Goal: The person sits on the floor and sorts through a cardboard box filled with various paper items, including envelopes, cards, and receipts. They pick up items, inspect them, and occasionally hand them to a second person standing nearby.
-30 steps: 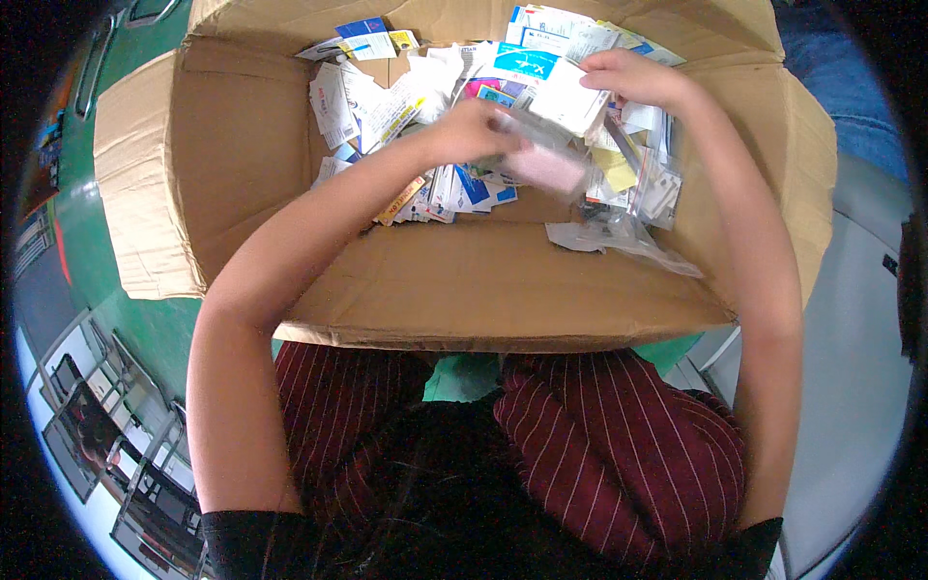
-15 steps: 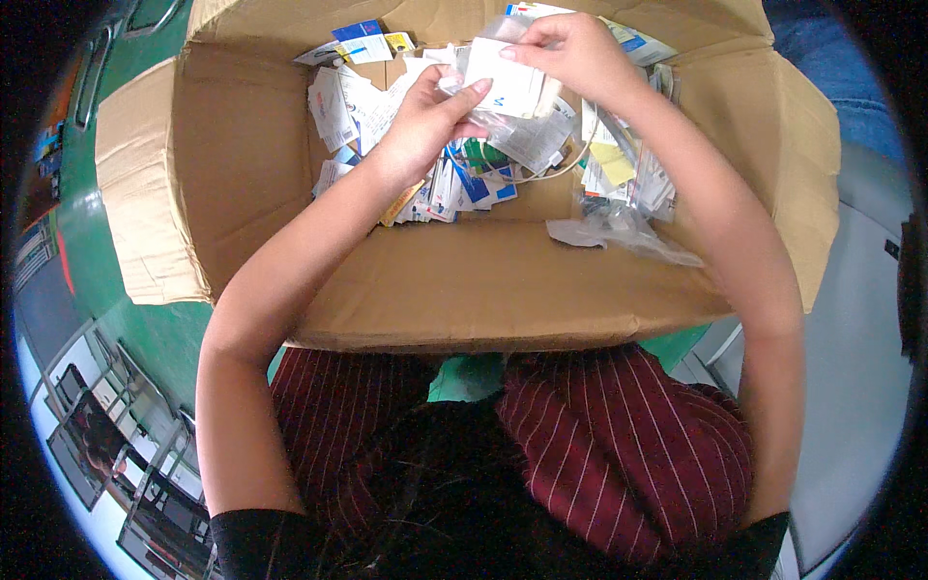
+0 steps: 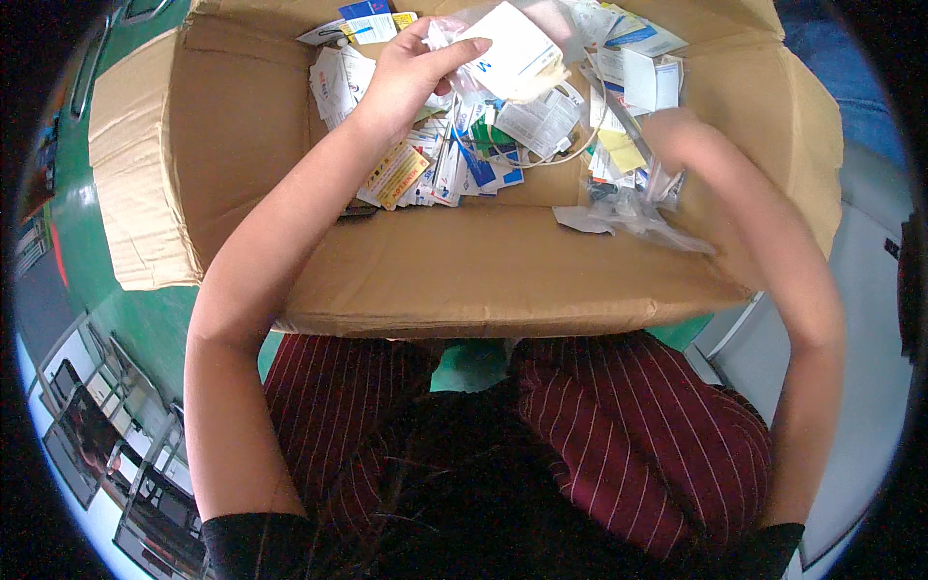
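My left hand (image 3: 411, 72) is closed on a small stack of white papers (image 3: 507, 56), its thumb lying on top, with a crumpled clear plastic bag (image 3: 469, 87) bunched under the fingers. Both are held above loose printed papers in a large cardboard box (image 3: 464, 280). My right hand (image 3: 677, 140) is low over the right part of the box and smeared by motion. Beside it are a yellow slip (image 3: 622, 151) and a crumpled clear plastic wrapper (image 3: 633, 215). Its fingers cannot be made out, nor whether they hold anything.
A white cable (image 3: 570, 159) curves across the papers in the middle. A yellow-orange printed card (image 3: 398, 176) and blue-and-white cards (image 3: 365, 21) lie on the left side. The box's flaps stand outward at its sides. Green floor (image 3: 155, 329) shows at the left.
My right hand has let go of the white papers and swung down to the right side of the box. My left hand keeps them, having shifted slightly up and left.
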The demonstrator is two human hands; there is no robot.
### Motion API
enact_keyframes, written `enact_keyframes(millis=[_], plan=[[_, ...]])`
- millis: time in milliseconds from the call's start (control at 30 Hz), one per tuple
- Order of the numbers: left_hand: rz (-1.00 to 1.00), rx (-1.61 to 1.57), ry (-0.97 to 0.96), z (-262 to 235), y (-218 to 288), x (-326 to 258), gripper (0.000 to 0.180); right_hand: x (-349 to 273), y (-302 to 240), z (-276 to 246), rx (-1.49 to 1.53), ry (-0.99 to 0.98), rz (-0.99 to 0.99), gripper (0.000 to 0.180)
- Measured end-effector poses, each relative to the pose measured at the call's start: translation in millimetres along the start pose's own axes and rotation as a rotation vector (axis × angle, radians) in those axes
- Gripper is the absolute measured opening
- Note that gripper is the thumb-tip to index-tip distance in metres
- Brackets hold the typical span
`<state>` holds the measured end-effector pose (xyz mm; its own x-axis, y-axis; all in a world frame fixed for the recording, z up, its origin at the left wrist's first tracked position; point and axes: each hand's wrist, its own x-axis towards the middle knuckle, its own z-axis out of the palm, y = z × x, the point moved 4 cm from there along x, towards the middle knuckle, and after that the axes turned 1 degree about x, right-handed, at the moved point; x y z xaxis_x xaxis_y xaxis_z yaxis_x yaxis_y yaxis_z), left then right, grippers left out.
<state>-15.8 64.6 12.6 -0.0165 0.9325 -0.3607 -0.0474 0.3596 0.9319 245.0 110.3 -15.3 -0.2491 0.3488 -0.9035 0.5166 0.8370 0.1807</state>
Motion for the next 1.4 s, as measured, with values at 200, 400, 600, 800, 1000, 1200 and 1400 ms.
enact_keyframes(millis=[200, 400, 600, 800, 1000, 1200, 1400], plan=[[0.041, -0.035, 0.055, 4, 0, -1, 0.028, -57, 37, -54, 0.47, 0.396, -0.239, 0.018], [0.218, -0.032, 0.113, 22, 9, 8, 0.036, -96, 38, -84, 1.255, 0.503, -0.435, 0.026], [-0.029, -0.284, -0.113, 47, 21, 14, 0.028, -85, 30, -107, 1.511, 0.627, -0.555, 0.026], [-0.04, -0.535, -0.387, 56, 27, 8, 0.048, -81, 16, -118, 1.183, 1.093, -0.319, 0.019], [0.109, -0.001, -0.193, 52, 20, 13, 0.051, -76, 4, -123, 1.392, 1.158, -0.33, 0.022], [0.251, 0.087, -0.118, 29, 38, 20, 0.035, -54, 38, -73, 0.859, 1.129, 0.144, 0.045], [0.113, -0.019, 0.039, 16, 18, 29, 0.039, 27, -1, 7, 0.785, 0.445, 0.319, 0.047]])
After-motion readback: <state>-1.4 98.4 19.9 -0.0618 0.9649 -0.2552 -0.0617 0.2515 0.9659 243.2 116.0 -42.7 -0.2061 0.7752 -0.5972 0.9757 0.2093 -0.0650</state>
